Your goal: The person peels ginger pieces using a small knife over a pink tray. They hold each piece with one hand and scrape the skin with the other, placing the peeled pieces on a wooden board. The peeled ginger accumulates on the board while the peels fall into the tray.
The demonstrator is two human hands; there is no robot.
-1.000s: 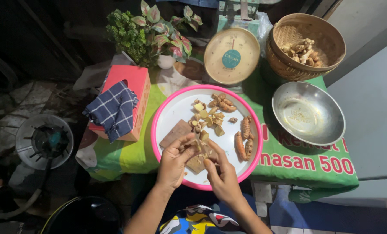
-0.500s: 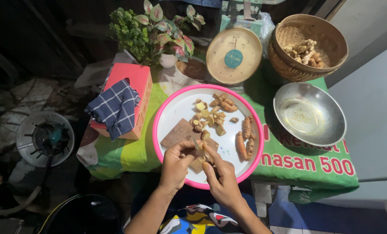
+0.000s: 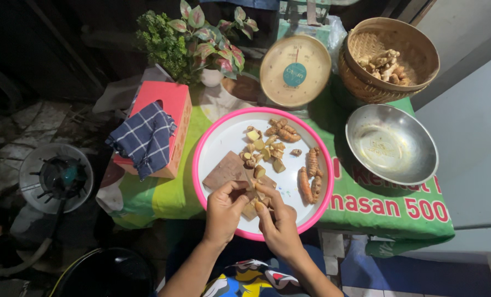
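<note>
Left hand (image 3: 223, 212) curled over the near part of a pink-rimmed white tray (image 3: 215, 138), fingers closed around a small pale root piece (image 3: 249, 193) just above a brown cutting board (image 3: 227, 171). Right hand (image 3: 278, 223) close beside, fingers pinched together at the same root piece, touching the left fingertips; whether a blade sits in this hand, cannot tell. Heap of cut pale chunks (image 3: 264, 149) at the tray's middle, whole orange-brown roots (image 3: 310, 175) along its right side, more knobbly roots (image 3: 283, 130) toward the far rim. Tray on a bench covered by a green cloth (image 3: 366, 206) with red lettering. To the right, an empty steel bowl (image 3: 391, 144); behind that, a woven basket (image 3: 388, 58) holding pale roots. Round-dial weighing scale (image 3: 295, 70) just beyond the tray. Left of the tray, a red box (image 3: 165, 107) with a blue checked cloth (image 3: 143, 137) draped over it; leafy potted plant (image 3: 193, 41) behind
</note>
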